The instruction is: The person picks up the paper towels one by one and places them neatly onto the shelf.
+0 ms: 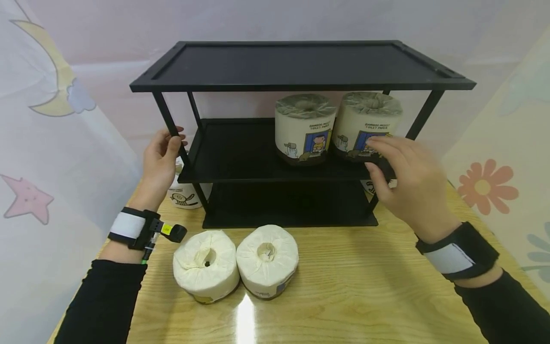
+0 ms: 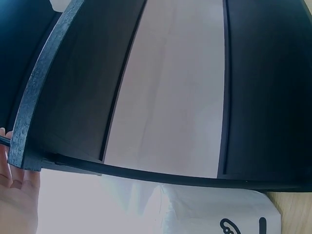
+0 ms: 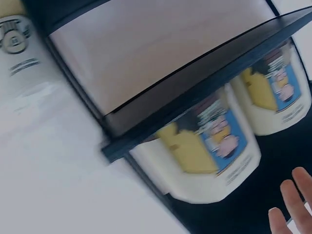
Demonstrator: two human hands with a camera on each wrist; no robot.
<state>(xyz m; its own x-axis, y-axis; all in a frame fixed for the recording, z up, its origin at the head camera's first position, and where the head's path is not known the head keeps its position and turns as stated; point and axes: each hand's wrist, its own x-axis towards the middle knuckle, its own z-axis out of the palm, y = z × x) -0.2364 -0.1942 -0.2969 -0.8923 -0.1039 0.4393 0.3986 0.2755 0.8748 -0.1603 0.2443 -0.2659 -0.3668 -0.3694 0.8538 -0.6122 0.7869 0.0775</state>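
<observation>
A black shelf rack [image 1: 279,67] with several levels stands on the table. My left hand [image 1: 159,157] holds its left front post [image 1: 165,114]; in the left wrist view the fingers [image 2: 17,178] show beside the frame. Two wrapped toilet paper rolls stand upright on the middle level: one roll [image 1: 296,134] nearer the centre, another roll [image 1: 365,122] close to its right. In front of the right-hand roll is my right hand [image 1: 408,181], fingers extended and holding nothing. The right wrist view shows its fingertips [image 3: 291,197] apart from the nearer roll [image 3: 219,178].
Two cream-wrapped rolls, a left one [image 1: 206,274] and a right one [image 1: 268,260], lie side by side on the wooden table [image 1: 343,277] before the rack. Another white roll [image 1: 185,195] stands beyond the rack's left side; one more [image 1: 369,186] is mostly hidden at right.
</observation>
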